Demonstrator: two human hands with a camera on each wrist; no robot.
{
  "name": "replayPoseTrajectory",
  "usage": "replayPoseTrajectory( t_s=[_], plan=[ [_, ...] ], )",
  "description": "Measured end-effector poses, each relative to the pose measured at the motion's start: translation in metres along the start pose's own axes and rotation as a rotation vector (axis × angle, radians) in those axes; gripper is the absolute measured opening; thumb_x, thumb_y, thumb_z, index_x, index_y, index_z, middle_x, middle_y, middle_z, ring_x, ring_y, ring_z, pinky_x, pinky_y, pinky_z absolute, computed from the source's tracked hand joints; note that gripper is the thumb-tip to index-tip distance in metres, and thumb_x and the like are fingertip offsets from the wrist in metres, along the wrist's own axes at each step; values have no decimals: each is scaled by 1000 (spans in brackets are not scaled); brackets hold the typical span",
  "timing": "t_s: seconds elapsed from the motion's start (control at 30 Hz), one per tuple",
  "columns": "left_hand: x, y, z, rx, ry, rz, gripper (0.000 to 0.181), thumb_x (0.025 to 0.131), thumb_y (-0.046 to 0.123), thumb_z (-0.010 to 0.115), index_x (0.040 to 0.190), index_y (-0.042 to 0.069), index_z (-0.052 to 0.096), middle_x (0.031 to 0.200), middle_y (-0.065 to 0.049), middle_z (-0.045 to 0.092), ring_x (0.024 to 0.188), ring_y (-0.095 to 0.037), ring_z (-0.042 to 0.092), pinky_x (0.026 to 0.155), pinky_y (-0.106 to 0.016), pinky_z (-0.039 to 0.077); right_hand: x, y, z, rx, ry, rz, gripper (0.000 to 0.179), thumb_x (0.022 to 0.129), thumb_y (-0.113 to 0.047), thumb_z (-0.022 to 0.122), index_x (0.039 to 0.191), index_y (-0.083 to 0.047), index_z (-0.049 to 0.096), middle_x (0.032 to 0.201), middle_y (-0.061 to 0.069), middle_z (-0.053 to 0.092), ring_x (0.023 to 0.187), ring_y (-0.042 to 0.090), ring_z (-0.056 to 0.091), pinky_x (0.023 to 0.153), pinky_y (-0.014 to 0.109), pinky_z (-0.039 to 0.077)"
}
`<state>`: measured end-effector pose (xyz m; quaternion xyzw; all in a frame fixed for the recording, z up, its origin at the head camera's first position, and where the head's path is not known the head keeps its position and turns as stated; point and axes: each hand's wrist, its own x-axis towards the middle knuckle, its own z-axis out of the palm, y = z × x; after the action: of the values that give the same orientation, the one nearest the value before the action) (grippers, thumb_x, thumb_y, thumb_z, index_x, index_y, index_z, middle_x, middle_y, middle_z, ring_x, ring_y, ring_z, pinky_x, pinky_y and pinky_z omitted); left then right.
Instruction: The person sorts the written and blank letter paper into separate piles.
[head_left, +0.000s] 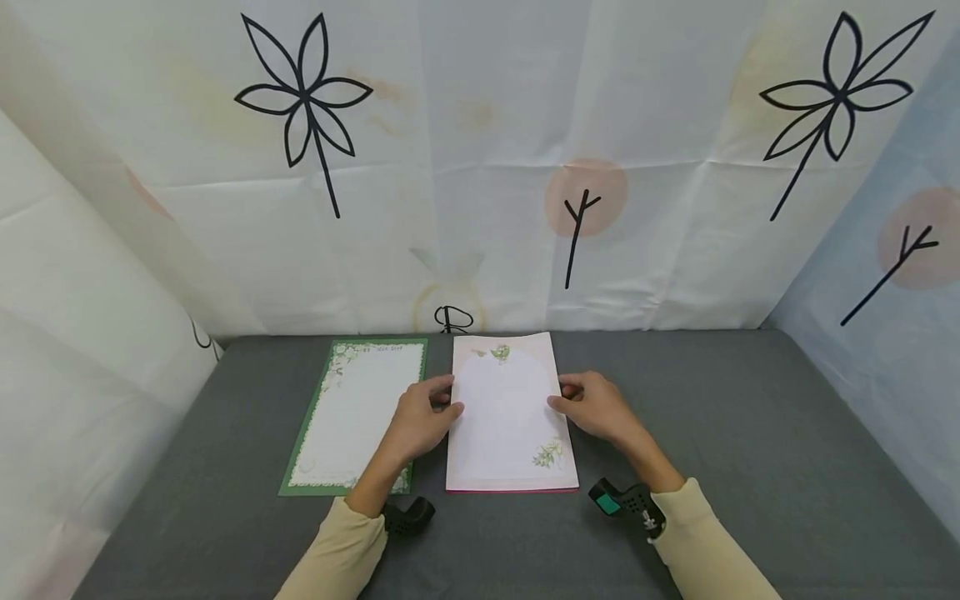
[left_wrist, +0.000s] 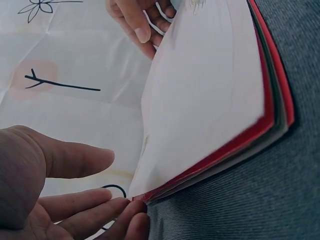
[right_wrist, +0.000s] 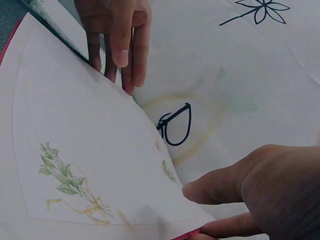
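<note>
A stack of decorated paper sheets [head_left: 504, 408] lies on the table between the two hands. Its top sheet has a pale pink border and green leafy sprigs. Red, dark and pale edges of lower sheets [left_wrist: 272, 95] show in the left wrist view. At the stack's left edge is the left hand [head_left: 423, 417], fingertips touching the side and thumb [left_wrist: 85, 157] raised apart from the paper. The right hand [head_left: 596, 404] is on the opposite edge, its fingers against the side and its thumb [right_wrist: 210, 187] right at the margin.
A green-bordered white sheet [head_left: 367, 408] lies left of the stack, partly under the left forearm. Grey cloth [head_left: 712, 400] covers the table. White fabric with plant drawings [head_left: 480, 208] hangs behind and at both sides. Each wrist wears a black device [head_left: 630, 504].
</note>
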<state>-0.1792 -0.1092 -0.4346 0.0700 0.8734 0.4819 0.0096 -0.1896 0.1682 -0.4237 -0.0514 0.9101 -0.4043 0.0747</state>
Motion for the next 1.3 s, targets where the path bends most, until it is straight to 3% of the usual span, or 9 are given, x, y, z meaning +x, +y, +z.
replayPoseTrajectory(
  t_s=[0.23,0.47,0.83,1.13,1.3],
  plan=[
    [3,-5,2,-135,102,24,42,89,-4,72,130,-7,63,124,-22,66,106,-36,68,83,-42,58,0,-1,3,47,79,-12,40,94,-11,70,131,3,64,102,11,68,89,25,65,68,35,51],
    [5,-4,4,-245,166,20,44,87,-9,70,130,-6,63,117,-21,67,100,-34,70,78,-40,59,2,0,5,200,120,-7,36,93,0,67,129,3,65,93,11,68,75,21,65,65,34,54],
    [14,4,6,-298,137,-47,42,91,-3,69,133,-3,62,104,-17,72,94,-29,70,75,-37,59,3,6,-12,405,84,-18,35,94,2,64,128,11,61,97,19,69,75,16,65,68,34,55],
    [36,27,23,-284,115,-66,34,89,-1,71,123,-2,68,95,-12,72,87,-22,70,71,-33,58,2,22,-44,375,107,18,37,97,-2,61,132,11,57,104,21,68,80,16,64,72,38,57],
    [47,36,37,-301,79,-50,33,87,-3,72,120,-3,69,94,-14,72,86,-24,71,67,-34,59,-5,38,-59,358,123,42,38,99,-4,61,133,12,56,105,19,68,81,15,66,75,36,57]
  ],
)
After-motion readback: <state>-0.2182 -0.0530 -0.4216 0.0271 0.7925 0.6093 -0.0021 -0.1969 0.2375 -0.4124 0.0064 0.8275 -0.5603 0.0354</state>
